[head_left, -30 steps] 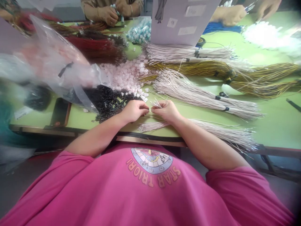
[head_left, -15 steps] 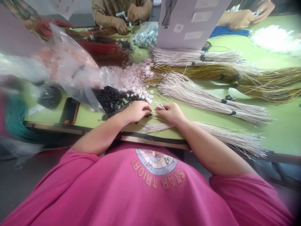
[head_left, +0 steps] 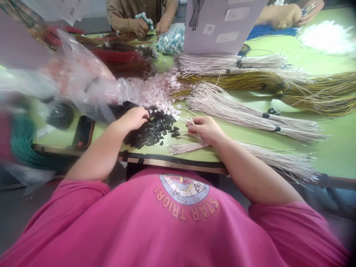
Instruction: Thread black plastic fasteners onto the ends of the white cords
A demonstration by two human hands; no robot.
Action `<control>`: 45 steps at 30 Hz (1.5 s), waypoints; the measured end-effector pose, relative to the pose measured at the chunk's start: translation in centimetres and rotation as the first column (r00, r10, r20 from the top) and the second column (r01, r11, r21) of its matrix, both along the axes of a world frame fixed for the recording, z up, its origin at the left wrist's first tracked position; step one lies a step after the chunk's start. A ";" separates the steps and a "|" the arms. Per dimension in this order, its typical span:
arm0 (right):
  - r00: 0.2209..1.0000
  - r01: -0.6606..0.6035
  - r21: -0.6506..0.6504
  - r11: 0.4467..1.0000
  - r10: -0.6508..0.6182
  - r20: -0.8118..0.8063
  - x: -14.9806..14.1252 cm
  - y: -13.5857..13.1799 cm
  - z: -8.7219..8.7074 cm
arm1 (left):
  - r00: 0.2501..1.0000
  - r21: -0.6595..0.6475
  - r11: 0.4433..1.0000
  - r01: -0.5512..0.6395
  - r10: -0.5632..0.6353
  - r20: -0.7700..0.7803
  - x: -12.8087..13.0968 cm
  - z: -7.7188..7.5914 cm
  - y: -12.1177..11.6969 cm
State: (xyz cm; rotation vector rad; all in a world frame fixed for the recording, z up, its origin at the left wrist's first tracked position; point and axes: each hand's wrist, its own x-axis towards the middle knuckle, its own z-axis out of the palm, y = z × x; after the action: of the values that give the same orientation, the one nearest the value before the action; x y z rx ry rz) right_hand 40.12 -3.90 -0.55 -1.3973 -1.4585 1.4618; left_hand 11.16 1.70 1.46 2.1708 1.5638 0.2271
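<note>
My left hand rests at the upper part of a pile of small black plastic connector housings. Its fingers curl down into the pile, and the fingertips are partly hidden, so what they pinch does not show. Between the thumb and fingers of my right hand is a small bunch of white wires, their tips pointing up and left. Below that hand lies a bundle of white wires along the table's front edge. A few black housings lie apart from the pile, by wire ends to the left of my right hand.
Pale pink housings are heaped behind the black pile, next to clear plastic bags. Tied white wires and yellow-brown wires lie to the right. A phone is at left. Co-workers' hands work across the table.
My left hand has moved left, away from my right hand, onto the black housings. My right hand stays nearly in place with the white wires.
</note>
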 end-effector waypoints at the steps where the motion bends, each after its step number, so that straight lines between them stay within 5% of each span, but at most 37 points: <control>1: 1.000 -0.005 0.006 1.000 0.005 -0.004 -0.1 0.0 -0.1 | 1.000 0.000 1.000 -0.009 0.009 0.000 0.1 -0.1 0.0; 6: 0.999 0.006 -0.018 1.000 -0.007 -0.050 -0.4 0.0 -0.7 | 0.978 -0.014 0.991 -0.132 0.132 0.160 1.2 1.0 -1.0; 11: 0.998 0.027 -0.041 0.999 -0.030 -0.060 -0.6 -0.1 -0.4 | 0.928 -0.175 0.982 0.071 -0.001 0.374 5.5 2.4 -3.7; 17: 0.988 0.020 -0.051 0.998 -0.027 -0.149 -0.5 -0.2 0.0 | 0.783 -0.404 0.909 0.100 0.179 0.596 9.4 0.6 -4.7; 27: 0.998 -0.001 0.121 0.993 -0.005 0.055 -0.6 -0.5 0.4 | 0.661 -0.491 0.869 0.063 0.332 0.672 10.0 -0.7 -4.7; 45: 0.996 0.023 0.072 0.997 -0.029 0.086 -0.5 -0.6 0.6 | 0.527 -0.462 0.880 0.109 0.343 0.778 10.0 -1.9 -4.6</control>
State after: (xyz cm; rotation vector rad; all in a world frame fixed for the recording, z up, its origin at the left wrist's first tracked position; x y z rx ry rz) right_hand 39.64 -4.49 0.07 -1.4466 -1.5256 1.3347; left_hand 21.12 -2.91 -0.41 1.2095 1.0085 0.7544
